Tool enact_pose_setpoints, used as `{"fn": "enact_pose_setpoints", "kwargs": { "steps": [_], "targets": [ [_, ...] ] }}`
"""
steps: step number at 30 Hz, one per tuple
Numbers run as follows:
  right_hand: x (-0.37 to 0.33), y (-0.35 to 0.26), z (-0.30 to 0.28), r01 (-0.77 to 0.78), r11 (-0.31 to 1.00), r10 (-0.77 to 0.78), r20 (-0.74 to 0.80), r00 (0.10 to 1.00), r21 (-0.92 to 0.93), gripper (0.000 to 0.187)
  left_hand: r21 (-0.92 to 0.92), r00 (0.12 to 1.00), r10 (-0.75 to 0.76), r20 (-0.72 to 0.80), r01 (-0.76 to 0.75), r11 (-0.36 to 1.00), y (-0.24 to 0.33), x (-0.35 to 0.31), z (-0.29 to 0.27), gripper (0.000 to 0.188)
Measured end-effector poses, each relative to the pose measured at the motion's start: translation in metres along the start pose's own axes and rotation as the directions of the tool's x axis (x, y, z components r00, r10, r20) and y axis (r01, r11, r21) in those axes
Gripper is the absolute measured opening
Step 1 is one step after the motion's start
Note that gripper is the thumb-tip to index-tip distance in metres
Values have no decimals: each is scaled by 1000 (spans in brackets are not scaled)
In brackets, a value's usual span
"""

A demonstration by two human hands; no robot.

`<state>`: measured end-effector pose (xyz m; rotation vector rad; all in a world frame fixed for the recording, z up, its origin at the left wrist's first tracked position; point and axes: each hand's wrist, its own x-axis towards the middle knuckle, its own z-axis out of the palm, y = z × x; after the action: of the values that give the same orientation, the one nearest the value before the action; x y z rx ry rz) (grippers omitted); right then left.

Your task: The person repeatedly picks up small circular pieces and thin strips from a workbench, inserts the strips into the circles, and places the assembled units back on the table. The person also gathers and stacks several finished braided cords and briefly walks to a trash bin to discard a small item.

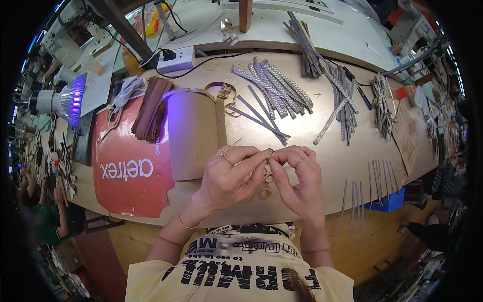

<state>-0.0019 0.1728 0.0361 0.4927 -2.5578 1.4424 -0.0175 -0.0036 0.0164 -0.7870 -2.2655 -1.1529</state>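
My left hand point(229, 173) and my right hand point(299, 176) meet over the near middle of the table. The fingertips of both pinch a thin yellowish curled strip point(270, 151), mostly hidden by the fingers. Below the fingertips, small tan curls point(266, 192) show between the hands; whether they belong to the same strip I cannot tell. Just beyond my hands lie several narrow grey strips point(259, 118). Farther off is a bundle of grey-white braided straps point(276, 88).
Left of my hands stand a brown cardboard piece point(193, 136), a stack of dark brown strips point(151, 108) and a red sheet point(121, 171). A lit lamp point(73, 100) glows at far left. A white power strip point(176, 59) sits behind. Thin grey strips point(357, 201) overhang the right edge by a blue bin point(390, 203).
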Motion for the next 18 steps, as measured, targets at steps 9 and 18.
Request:
{"fn": "enact_pose_setpoints", "kwargs": {
  "steps": [9,18],
  "targets": [
    [0,-5,-9,34,993,-41,60,997,109,4,-457,898,-388,207,439,774,1,-1,-12,13],
    [-6,-4,-5,24,993,-20,-37,999,114,11,-170,991,-131,23,133,976,9,-2,-5,24]
  ]
}}
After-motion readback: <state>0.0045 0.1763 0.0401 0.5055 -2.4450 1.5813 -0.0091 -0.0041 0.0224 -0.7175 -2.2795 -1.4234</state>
